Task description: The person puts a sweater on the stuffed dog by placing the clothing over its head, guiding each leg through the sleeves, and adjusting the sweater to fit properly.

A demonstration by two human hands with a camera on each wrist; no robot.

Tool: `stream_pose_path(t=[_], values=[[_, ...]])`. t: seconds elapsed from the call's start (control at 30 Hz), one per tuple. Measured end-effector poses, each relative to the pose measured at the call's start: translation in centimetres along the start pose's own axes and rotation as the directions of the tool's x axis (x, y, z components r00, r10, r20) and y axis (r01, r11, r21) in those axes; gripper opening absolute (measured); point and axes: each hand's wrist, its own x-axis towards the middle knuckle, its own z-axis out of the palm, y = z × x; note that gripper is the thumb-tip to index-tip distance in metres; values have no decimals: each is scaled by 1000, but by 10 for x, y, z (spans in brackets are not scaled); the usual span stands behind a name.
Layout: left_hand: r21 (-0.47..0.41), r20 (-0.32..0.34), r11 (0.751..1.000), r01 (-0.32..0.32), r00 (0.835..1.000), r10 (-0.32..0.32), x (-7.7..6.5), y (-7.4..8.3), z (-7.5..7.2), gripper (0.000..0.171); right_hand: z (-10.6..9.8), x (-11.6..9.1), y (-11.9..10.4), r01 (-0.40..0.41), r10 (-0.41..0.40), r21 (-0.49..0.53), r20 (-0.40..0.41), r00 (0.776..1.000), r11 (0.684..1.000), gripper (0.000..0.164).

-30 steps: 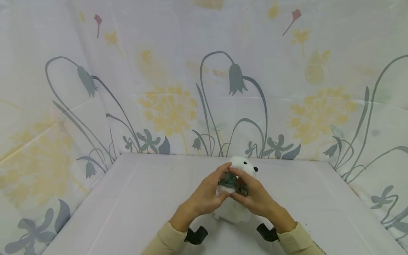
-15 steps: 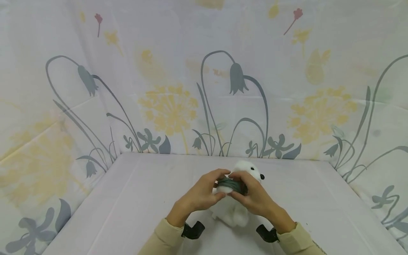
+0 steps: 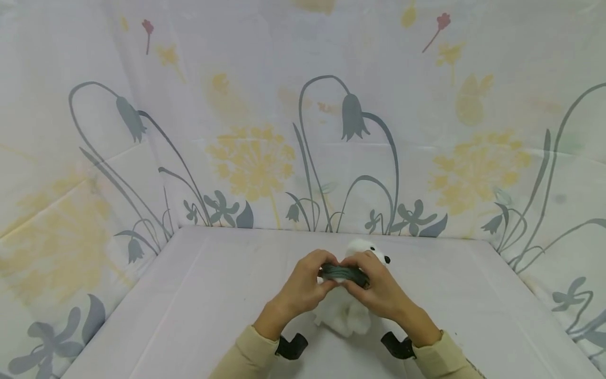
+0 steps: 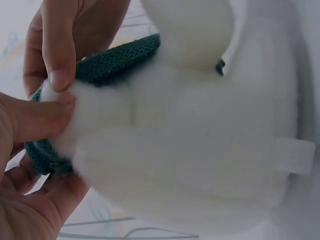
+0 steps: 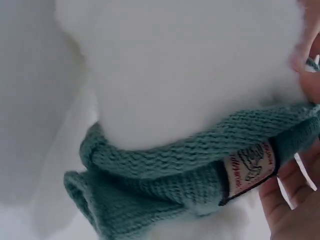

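A white plush toy point(image 3: 344, 315) with black eyes and a black nose leans away on the white table, its head showing past my right hand. Round its upper part runs a green knitted sweater point(image 3: 344, 272), bunched into a narrow band. My left hand point(image 3: 303, 287) pinches the band's left end, thumb below and fingers above. The other end is gripped by my right hand point(image 3: 382, 289) in the same way. In the right wrist view, the sweater's rolled edge and a woven label point(image 5: 251, 170) show against the white fur. Fingers hide part of the toy's head.
Black wrist mounts point(image 3: 291, 346) stick out below both sleeves, just over the tabletop point(image 3: 213, 310). A flower-printed cloth point(image 3: 255, 105) hangs behind the table and along its sides.
The sweater has gone from an open bundle with its label showing to a narrow stretched band in the head view. The toy's head has shifted slightly right and lower.
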Motion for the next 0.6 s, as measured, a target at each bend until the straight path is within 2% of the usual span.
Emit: stream_pose_path(t=[0.2, 0.3, 0.43, 0.6], values=[[16, -18, 999, 31, 999, -31, -1, 1, 7, 30, 5, 0, 4, 37, -37, -91, -5, 999, 995, 31], [-1, -39, 999, 50, 998, -50, -1, 1, 8, 29, 7, -1, 6, 44, -48, -118, -33, 998, 992, 26], [-10, -99, 997, 70, 993, -71, -1, -2, 12, 26, 9, -3, 9, 42, -54, -149, -77, 996, 988, 26], [53, -183, 995, 87, 980, -76, -1, -7, 19, 26, 11, -2, 10, 53, -68, -172, -82, 994, 984, 26]])
